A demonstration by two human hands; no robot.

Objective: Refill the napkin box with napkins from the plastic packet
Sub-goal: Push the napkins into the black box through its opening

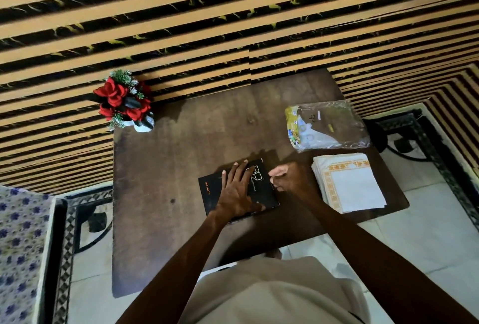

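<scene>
Pressed flat under the open left hand [237, 191], the black napkin box [239, 190] lies near the bench's [160, 194] front edge, its right side pinched by the right hand [286, 177]; soft, light napkins [350, 183] near the right edge, nearer than the emptied plastic packet [328, 125], are best gripped stackwise.

Black napkin box [237, 189] lay flat, lid shut, under left hand [237, 191]; white napkins [350, 182] stacked just beyond right hand [287, 177]; plastic packet [326, 125] past them, nearly empty.

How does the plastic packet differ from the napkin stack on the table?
The plastic packet is clear, crumpled and looks nearly empty; the napkin stack is white, opaque, flat and neat. The packet lies farther from the person, the stack nearer. No hand touches either. Both rest on the table, at the person's right.
</scene>
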